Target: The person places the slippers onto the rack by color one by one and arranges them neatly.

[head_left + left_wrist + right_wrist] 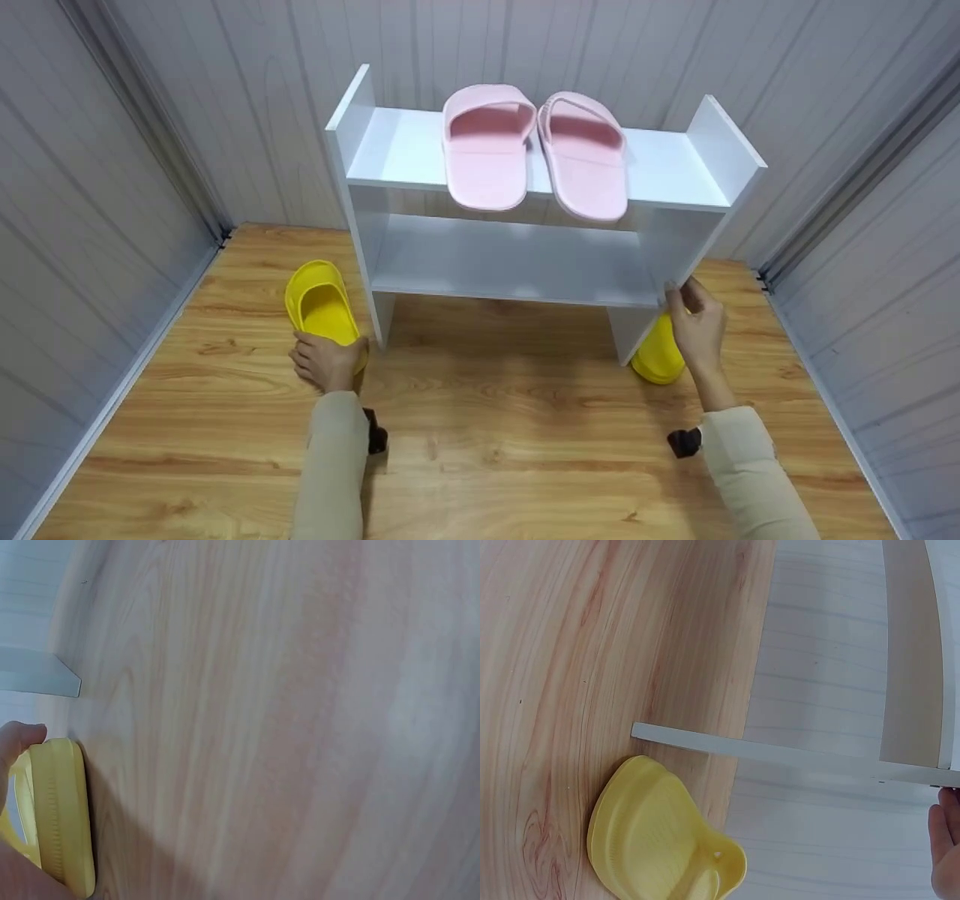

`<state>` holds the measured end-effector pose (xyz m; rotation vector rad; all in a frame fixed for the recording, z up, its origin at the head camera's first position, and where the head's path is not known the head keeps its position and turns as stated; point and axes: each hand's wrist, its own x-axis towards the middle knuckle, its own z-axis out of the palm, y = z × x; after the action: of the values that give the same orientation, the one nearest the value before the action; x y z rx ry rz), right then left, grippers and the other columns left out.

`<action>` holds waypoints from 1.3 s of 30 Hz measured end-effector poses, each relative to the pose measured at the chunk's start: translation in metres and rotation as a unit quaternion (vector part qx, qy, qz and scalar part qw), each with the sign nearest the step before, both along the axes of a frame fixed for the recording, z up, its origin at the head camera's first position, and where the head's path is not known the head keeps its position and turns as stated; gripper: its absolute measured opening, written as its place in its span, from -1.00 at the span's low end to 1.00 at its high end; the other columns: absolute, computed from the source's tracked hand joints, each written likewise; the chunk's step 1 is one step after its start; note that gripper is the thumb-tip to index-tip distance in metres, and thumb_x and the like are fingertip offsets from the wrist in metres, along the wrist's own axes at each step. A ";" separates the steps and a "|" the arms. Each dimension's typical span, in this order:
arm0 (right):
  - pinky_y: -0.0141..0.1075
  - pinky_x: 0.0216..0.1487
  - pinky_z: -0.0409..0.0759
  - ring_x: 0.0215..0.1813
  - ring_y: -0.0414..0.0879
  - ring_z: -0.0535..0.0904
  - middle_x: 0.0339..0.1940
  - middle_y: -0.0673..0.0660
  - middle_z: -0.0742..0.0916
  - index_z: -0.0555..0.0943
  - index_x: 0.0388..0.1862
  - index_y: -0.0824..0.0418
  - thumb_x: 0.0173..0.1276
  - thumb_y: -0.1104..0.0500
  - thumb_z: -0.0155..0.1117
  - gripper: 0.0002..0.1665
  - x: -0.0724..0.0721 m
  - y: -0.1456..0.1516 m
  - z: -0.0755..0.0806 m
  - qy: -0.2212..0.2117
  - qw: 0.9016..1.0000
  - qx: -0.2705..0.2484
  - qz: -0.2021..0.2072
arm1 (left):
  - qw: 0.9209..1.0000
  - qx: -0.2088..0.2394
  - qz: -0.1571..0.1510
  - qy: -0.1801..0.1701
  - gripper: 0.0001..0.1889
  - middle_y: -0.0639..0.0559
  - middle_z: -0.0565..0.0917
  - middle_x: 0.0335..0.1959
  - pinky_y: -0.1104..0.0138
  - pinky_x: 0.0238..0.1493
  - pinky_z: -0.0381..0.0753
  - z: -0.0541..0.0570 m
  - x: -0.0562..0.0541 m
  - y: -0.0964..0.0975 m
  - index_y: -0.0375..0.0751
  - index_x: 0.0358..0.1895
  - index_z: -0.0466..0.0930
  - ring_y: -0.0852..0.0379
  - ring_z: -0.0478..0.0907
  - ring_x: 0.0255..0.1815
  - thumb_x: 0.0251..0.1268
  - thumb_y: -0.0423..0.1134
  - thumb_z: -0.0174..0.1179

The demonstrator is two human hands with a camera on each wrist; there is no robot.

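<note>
A yellow slipper lies on the wooden floor left of a white two-shelf rack. My left hand grips its heel end; in the left wrist view my finger curls over the slipper's edge. A second yellow slipper lies by the rack's right foot, seen upside down in the right wrist view. My right hand hovers above it, fingertips touching the front edge of the rack's right side panel. Two pink slippers sit on the top shelf.
The rack's lower shelf holds nothing. Grey panelled walls close in on the left, back and right. The wooden floor stretches between my arms in front of the rack.
</note>
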<state>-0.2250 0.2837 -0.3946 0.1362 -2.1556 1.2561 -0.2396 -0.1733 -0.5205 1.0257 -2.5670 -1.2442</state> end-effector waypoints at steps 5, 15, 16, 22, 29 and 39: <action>-0.43 -0.14 0.47 -0.19 -0.30 0.53 -0.20 0.33 0.63 0.52 -0.06 0.45 0.25 0.28 0.09 -0.68 -0.006 0.005 -0.007 0.008 1.000 -0.003 0.004 | 1.000 -0.014 0.006 0.012 0.16 -0.46 -0.09 0.24 0.01 0.23 -0.29 -0.003 0.001 -0.003 -0.47 0.29 -0.42 -0.30 -0.23 0.28 -0.16 -0.02 0.28; -0.46 -0.17 0.47 -0.18 -0.22 0.56 -0.18 0.21 0.65 0.55 -0.01 0.31 0.24 0.19 0.14 -0.64 -0.021 0.019 -0.026 0.013 1.000 -0.009 -0.001 | 0.999 -0.033 0.006 0.006 0.15 -0.42 0.01 0.21 0.00 0.18 -0.09 -0.004 0.003 -0.011 -0.43 0.30 -0.38 -0.28 -0.03 0.20 -0.17 -0.01 0.30; -0.46 -0.18 0.47 -0.19 -0.21 0.56 -0.19 0.21 0.65 0.55 -0.01 0.31 0.24 0.18 0.14 -0.64 -0.020 0.020 -0.026 0.014 1.000 -0.009 -0.002 | 0.999 -0.034 0.005 0.004 0.15 -0.41 0.00 0.22 -0.01 0.16 -0.08 -0.004 0.003 -0.012 -0.43 0.30 -0.39 -0.28 -0.03 0.20 -0.16 -0.01 0.30; -0.49 -0.19 0.46 -0.20 -0.26 0.55 -0.19 0.23 0.65 0.54 -0.02 0.35 0.24 0.23 0.13 -0.66 -0.018 0.018 -0.023 0.016 1.000 -0.008 0.010 | 0.999 -0.028 -0.008 -0.015 0.12 -0.41 -0.02 0.22 -0.05 0.14 -0.09 0.001 0.004 -0.017 -0.41 0.30 -0.41 -0.30 -0.05 0.20 -0.11 0.00 0.25; -0.46 -0.18 0.47 -0.17 -0.18 0.55 -0.19 0.32 0.63 0.51 -0.03 0.44 0.27 0.27 0.07 -0.66 -0.002 0.002 -0.002 -0.001 1.000 -0.008 0.010 | 0.999 -0.031 -0.028 -0.010 0.12 -0.42 -0.02 0.23 -0.08 0.13 -0.06 0.000 0.006 -0.022 -0.41 0.31 -0.41 -0.32 -0.05 0.20 -0.12 0.01 0.25; -0.50 -0.20 0.45 -0.22 -0.28 0.54 -0.22 0.29 0.65 0.51 -0.03 0.44 0.27 0.27 0.08 -0.66 0.001 0.000 -0.001 0.007 1.000 -0.009 0.010 | 0.998 -0.037 -0.054 -0.012 0.12 -0.44 -0.01 0.22 -0.10 0.09 -0.02 0.000 0.010 -0.029 -0.42 0.31 -0.39 -0.35 -0.02 0.16 -0.12 0.02 0.26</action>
<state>-0.2243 0.2835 -0.3951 0.1595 -2.1353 1.2818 -0.2295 -0.2018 -0.5203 0.9041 -2.6987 -1.1573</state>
